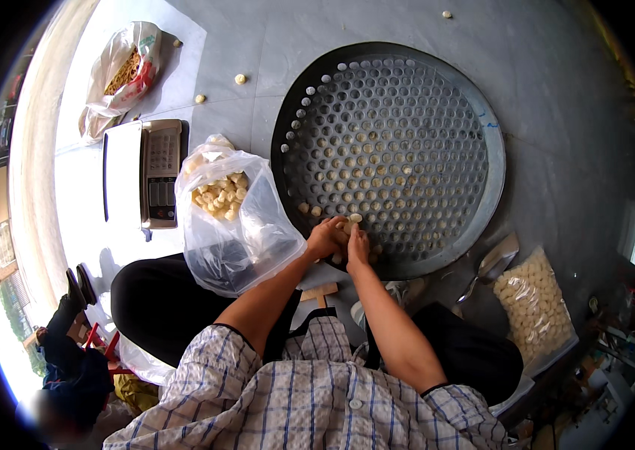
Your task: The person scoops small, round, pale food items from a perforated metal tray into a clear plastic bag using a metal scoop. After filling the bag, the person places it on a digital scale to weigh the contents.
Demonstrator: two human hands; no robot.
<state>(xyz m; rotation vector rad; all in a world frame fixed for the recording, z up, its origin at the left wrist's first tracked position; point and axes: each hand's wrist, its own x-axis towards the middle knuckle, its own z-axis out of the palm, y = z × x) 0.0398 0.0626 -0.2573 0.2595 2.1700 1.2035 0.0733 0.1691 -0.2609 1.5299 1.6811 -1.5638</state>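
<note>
A large round dark metal tray (pixel 491 142), its base covered with rows of round holes, lies in front of me. My left hand (pixel 326 238) curls at its near left edge around a few pale round pieces. Beside it, my right hand (pixel 359 247) is closed with its fingertips at a pale round piece (pixel 355 218). Two more loose pieces (pixel 310 210) rest on the tray just left of my hands. White discs (pixel 311 91) stand along the tray's far left rim. Left of my hands an open clear plastic bag (pixel 257 225) holds yellowish chunks (pixel 221 196).
A digital scale (pixel 160 172) stands at the left, below a plastic bag with brown contents (pixel 124 71). On the right lie a metal scoop (pixel 496 259) and a clear bag of pale pieces (pixel 535 304). Another person (pixel 70 375) is at the lower left.
</note>
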